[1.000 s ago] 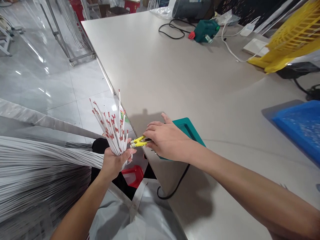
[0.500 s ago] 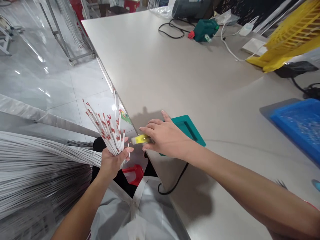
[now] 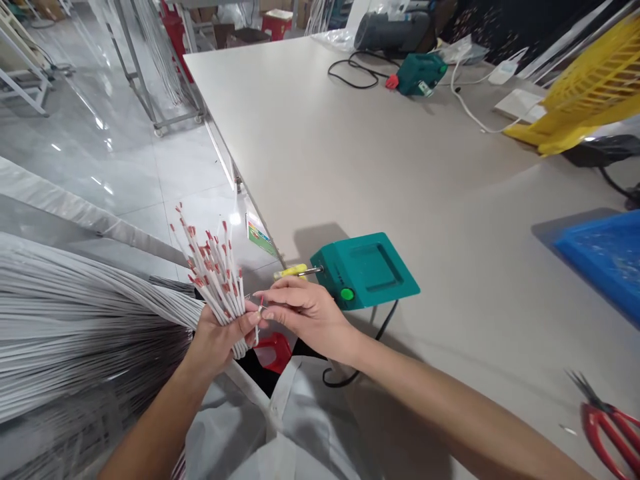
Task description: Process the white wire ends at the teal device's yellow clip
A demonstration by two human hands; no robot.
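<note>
My left hand [image 3: 220, 340] is closed around a bunch of white wires with red tips [image 3: 213, 270], which fan upward beside the table's edge. My right hand [image 3: 300, 313] pinches a single red-tipped wire [image 3: 259, 313] right next to that bunch, fingertips touching my left thumb. Just beyond my right hand a small teal machine [image 3: 367, 270] with a green button [image 3: 347, 294] sits on the table [image 3: 380, 147]. A yellow-handled tool [image 3: 293, 271] pokes out from the machine's left side, with no hand on it.
A large sheaf of white wires [image 3: 75, 320] lies at my left. Red scissors [image 3: 607, 420] rest at the lower right, a blue tray [image 3: 607, 257] at the right, a yellow basket [image 3: 585, 87] at the far right. Cables and another teal device [image 3: 420, 70] lie at the back.
My right hand has left the yellow-handled tool and moved down-left to the bunch, where it now pinches a single wire. The teal machine is uncovered.
</note>
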